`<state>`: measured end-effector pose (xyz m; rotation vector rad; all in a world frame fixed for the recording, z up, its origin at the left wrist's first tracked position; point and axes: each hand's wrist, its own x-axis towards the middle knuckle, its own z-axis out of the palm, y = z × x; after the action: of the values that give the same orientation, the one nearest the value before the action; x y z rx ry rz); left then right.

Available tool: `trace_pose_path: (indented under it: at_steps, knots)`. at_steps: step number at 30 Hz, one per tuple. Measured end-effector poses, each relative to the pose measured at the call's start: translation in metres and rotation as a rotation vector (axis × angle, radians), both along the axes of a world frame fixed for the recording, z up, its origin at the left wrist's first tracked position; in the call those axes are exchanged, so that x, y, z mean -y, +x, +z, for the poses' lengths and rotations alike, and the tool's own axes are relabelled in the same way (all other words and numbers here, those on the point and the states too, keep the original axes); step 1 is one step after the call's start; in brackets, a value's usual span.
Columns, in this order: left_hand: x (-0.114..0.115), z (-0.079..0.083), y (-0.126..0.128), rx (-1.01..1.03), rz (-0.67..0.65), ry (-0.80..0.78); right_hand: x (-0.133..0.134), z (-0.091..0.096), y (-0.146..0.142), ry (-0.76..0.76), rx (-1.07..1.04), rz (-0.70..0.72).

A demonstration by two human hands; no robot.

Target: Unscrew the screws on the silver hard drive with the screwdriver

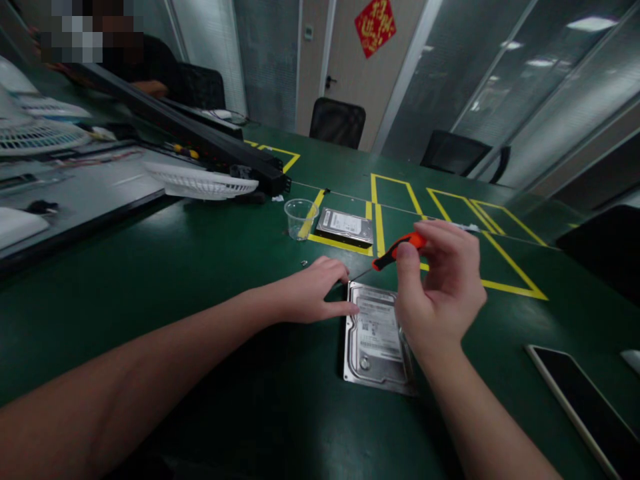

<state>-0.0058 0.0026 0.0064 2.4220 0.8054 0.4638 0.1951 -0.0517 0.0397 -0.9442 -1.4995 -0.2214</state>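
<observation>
A silver hard drive (377, 333) with a white label lies flat on the green table in front of me. My left hand (317, 290) grips it at the far left corner, its thumb on the top face near the label and its fingertips by the corner. An orange and black screwdriver (387, 259) is held by the handle in my right hand (440, 287). Its thin shaft slants down to the left, and the tip is at or very near that same corner. My right hand and wrist cover part of the drive's right edge.
Beyond the drive stand a clear plastic cup (301, 220) and a second hard drive (346, 227) inside yellow tape lines. Small metal bits (304, 263) lie nearby. A phone (580, 407) is at right. White fan parts (203, 181) and a long black bar (200, 127) crowd the left, near another person.
</observation>
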Motion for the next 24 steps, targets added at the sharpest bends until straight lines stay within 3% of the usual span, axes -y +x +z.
trace_pose_path:
  at_steps: [7, 14, 19, 24]
  knots:
    - [0.0002, 0.0014, 0.0001, -0.005, -0.001, -0.014, 0.0029, -0.0013, 0.0012, -0.066, -0.037, 0.094]
    - [0.0002, 0.0000, 0.0004, -0.003, 0.004, 0.001, 0.0002, -0.0004, -0.0006, 0.000, -0.038, 0.042]
    - [-0.0001, 0.0003, 0.0001, -0.011, 0.001, -0.006, -0.0019, -0.0028, 0.0003, -0.048, -0.054, 0.080]
    - [-0.0008, -0.0012, 0.0001, -0.003, 0.003, -0.002, -0.0002, -0.0013, 0.0023, -0.026, 0.026, 0.012]
